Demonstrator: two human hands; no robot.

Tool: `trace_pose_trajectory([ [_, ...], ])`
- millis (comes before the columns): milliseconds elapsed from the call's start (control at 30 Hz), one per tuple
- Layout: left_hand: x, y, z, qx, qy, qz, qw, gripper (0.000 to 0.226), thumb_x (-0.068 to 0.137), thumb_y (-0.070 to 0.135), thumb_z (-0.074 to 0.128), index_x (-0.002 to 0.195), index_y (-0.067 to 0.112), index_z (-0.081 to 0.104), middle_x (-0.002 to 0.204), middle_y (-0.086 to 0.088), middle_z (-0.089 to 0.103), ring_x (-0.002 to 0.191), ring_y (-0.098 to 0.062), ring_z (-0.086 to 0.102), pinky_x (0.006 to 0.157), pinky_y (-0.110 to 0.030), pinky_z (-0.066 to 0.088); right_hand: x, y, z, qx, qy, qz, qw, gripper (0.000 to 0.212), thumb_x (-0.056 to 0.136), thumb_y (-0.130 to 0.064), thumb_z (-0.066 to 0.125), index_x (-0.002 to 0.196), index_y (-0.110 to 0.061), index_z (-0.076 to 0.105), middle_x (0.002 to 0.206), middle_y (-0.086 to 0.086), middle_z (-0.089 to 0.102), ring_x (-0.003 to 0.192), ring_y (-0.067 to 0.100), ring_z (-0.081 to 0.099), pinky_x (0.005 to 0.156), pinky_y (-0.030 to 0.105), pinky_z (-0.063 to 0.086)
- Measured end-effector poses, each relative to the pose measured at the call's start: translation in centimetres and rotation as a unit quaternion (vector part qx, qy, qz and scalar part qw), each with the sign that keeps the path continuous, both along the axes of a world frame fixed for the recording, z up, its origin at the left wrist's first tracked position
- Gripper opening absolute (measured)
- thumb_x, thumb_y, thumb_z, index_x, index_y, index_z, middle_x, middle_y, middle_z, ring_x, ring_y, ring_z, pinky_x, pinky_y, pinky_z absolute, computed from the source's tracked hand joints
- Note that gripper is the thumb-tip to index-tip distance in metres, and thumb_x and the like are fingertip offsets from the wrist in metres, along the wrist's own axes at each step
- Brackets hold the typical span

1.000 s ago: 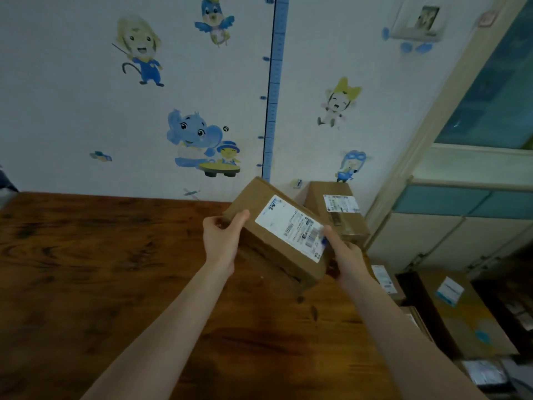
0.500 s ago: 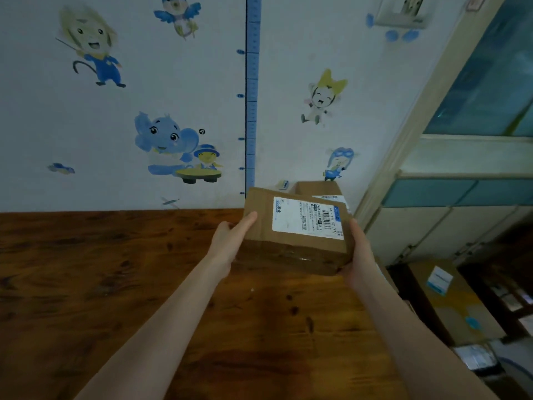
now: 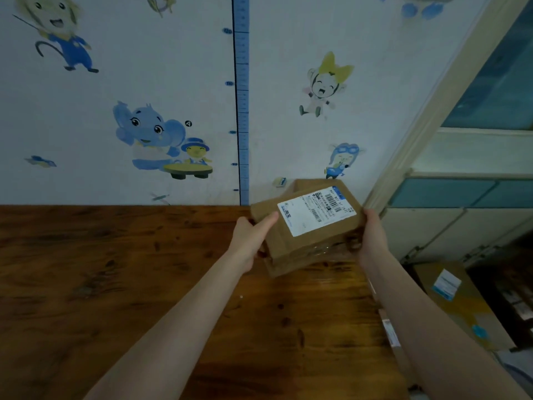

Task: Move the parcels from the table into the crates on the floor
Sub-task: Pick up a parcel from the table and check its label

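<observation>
Head view: the counter [image 3: 115,284], dark knotted wood, fills the lower left and centre of the frame, and its right edge runs down from centre right to the bottom, partly under the right forearm. Past that edge the floor lies lower at the right, where a floor parcel [image 3: 461,307] with a white and blue label lies flat beside a dark crate [image 3: 501,287] too dim to make out. Both hands grip the parcel [image 3: 288,249] in the air just above the counter's far right corner, tilted, its white label [image 3: 315,210] facing up. The left hand [image 3: 251,238] holds the left end, one finger laid along the top face; the right hand [image 3: 372,235] clasps the right end, its fingers hidden behind the cardboard. A back parcel [image 3: 305,184] shows only as a top edge behind the held one, against the wall [image 3: 86,111]. The counter's far edge meets that wall, which carries cartoon stickers and a blue height chart [image 3: 241,111]. A pale cabinet [image 3: 450,232] with glass panels stands at the right. The left of the counter is cut off by the frame.
</observation>
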State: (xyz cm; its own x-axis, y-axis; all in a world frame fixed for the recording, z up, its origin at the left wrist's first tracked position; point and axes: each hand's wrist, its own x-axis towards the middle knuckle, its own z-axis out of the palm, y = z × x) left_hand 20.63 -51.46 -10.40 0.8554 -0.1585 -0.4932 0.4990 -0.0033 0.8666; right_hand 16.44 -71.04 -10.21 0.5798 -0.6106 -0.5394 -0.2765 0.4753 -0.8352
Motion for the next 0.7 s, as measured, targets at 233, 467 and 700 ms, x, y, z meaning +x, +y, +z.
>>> trace_pose_trajectory([
  [233,0.4,-4.8,-0.4,-0.034,-0.014,0.047,0.998,0.07,0.092,0.015,0.06,0.148,0.029,0.021,0.129,0.002,0.048,0.111,-0.019,0.049,0.085,-0.047,0.048,3.9,-4.8,-0.7,-0.006,-0.011,0.029,0.999,0.035,0.091,-0.047,0.054,0.11,-0.019,0.049,0.091,-0.004,0.056,0.082,0.012,0.052,0.083,0.033,0.045],
  [467,0.9,-8.2,-1.3,-0.019,-0.008,0.118,0.993,0.058,0.091,0.017,0.062,0.141,0.022,0.033,0.125,0.0,0.048,0.116,-0.023,0.051,0.067,-0.036,0.056,6.4,-7.0,-1.9,-0.016,-0.049,0.012,0.999,0.038,0.085,-0.038,0.062,0.115,-0.016,0.055,0.107,0.0,0.06,0.091,0.012,0.057,0.073,0.028,0.045],
  [700,0.7,-9.9,-1.7,0.024,-0.013,0.112,0.993,0.027,0.093,0.034,0.056,0.114,0.019,0.045,0.108,-0.001,0.054,0.096,-0.016,0.056,0.068,-0.034,0.054,3.7,-6.1,-4.6,-0.031,-0.045,0.056,0.997,0.037,0.094,-0.029,0.053,0.128,-0.015,0.052,0.119,-0.003,0.056,0.109,0.016,0.05,0.084,0.035,0.042],
])
